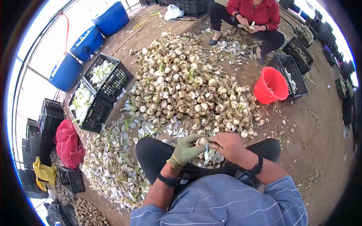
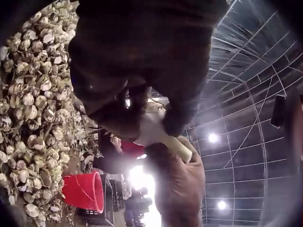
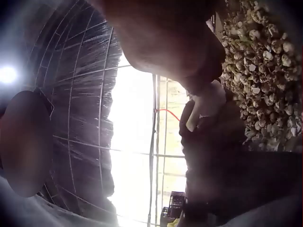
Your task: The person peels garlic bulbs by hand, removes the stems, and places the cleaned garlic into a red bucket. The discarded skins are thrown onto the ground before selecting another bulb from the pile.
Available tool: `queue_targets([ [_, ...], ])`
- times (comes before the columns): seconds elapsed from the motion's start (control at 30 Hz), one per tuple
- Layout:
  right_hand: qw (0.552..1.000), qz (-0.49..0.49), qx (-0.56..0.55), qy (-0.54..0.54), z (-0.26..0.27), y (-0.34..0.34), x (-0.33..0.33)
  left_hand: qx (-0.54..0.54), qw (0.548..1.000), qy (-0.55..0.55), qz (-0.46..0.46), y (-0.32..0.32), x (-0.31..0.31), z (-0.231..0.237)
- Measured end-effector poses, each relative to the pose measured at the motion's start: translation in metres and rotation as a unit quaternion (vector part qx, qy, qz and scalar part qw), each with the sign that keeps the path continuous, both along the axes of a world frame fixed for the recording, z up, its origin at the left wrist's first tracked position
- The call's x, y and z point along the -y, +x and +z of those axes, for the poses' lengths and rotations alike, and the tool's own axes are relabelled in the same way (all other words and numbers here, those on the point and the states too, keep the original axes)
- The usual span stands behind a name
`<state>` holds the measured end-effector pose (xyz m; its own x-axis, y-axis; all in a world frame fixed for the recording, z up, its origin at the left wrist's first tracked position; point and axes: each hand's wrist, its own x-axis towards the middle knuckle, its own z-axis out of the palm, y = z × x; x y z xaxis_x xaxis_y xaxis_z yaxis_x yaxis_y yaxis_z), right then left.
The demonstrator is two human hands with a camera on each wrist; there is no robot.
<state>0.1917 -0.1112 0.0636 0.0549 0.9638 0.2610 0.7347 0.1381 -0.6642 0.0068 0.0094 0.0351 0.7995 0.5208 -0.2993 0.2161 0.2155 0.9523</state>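
Bulb in hand: the bulb [image 1: 202, 142] is above our lap, between our two hands, with a pale stalk [image 2: 179, 150] attached, as far as we can judge.
Gloved left hand: our left hand [image 1: 186, 150] is curled round the bulb.
Bare right hand: our right hand [image 1: 230, 148] grips the bulb from the other side, fingers bent.
Peeling: we judge this bulb partly cleaned, brown still showing; white bulbs lie in the crates [image 1: 98, 113], while a large brown heap [image 1: 177, 83] remains.
Around us: shed skins [image 1: 113, 169] spread at our left; a red bucket [image 1: 264, 90] stands right of the heap, near another person [image 1: 256, 11].
Left wrist view: it shows the stalk's blunt end by our right fingers, hardly readable from the head, and roof lights [image 2: 213, 137].
Right wrist view: it shows a bright opening [image 3: 135, 127]; the bucket appears only in the other two.
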Motion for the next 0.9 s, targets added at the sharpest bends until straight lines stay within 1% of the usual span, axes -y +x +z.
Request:
queue_targets([
  [0.1,0.998,0.023,0.046,-0.035,0.000,-0.013,0.002,-0.026,0.997,0.059,-0.032,-0.015,-0.006,0.000],
  [0.13,0.996,0.037,0.066,-0.041,-0.003,-0.018,0.002,-0.021,1.000,0.016,-0.016,-0.017,-0.005,0.004],
  [0.23,0.989,0.076,0.117,-0.048,-0.018,-0.031,0.004,-0.058,0.992,0.082,-0.074,-0.030,-0.016,-0.004],
  [0.27,0.987,0.086,0.127,-0.043,-0.020,-0.036,0.001,-0.052,0.992,0.086,-0.074,-0.032,-0.017,-0.006],
  [0.3,0.985,0.094,0.138,-0.038,-0.024,-0.039,0.000,-0.078,0.986,0.104,-0.101,-0.036,-0.021,-0.004],
  [0.33,0.983,0.109,0.130,-0.073,-0.030,-0.041,-0.001,-0.076,0.988,0.086,-0.102,-0.040,-0.022,-0.009],
  [0.4,0.983,0.108,0.123,-0.086,-0.031,-0.044,-0.003,-0.075,0.990,0.051,-0.112,-0.045,-0.024,-0.016],
  [0.43,0.983,0.109,0.118,-0.092,-0.031,-0.046,-0.003,-0.076,0.989,0.033,-0.119,-0.047,-0.024,-0.015],
  [0.47,0.990,0.091,0.071,-0.083,-0.031,-0.049,-0.003,-0.079,0.989,0.014,-0.125,-0.047,-0.026,-0.013],
  [0.57,0.986,0.095,0.085,-0.106,-0.038,-0.051,-0.003,-0.114,0.982,-0.034,-0.144,-0.044,-0.028,0.002],
  [0.6,0.987,0.094,0.079,-0.100,-0.042,-0.054,-0.002,-0.131,0.981,-0.009,-0.144,-0.043,-0.029,0.000],
  [0.7,0.993,0.082,0.035,-0.083,-0.046,-0.058,-0.008,-0.111,0.978,-0.024,-0.174,-0.046,-0.033,-0.009],
  [0.73,0.989,0.068,0.019,-0.128,-0.046,-0.056,-0.011,-0.120,0.977,-0.056,-0.166,-0.045,-0.033,-0.004],
  [0.83,0.988,-0.076,-0.055,-0.124,-0.038,-0.053,-0.021,0.016,0.988,-0.148,-0.042,-0.045,-0.034,-0.027],
  [0.9,0.956,-0.193,-0.171,-0.139,-0.034,-0.058,-0.027,0.067,0.975,-0.210,0.033,-0.047,-0.032,-0.027],
])
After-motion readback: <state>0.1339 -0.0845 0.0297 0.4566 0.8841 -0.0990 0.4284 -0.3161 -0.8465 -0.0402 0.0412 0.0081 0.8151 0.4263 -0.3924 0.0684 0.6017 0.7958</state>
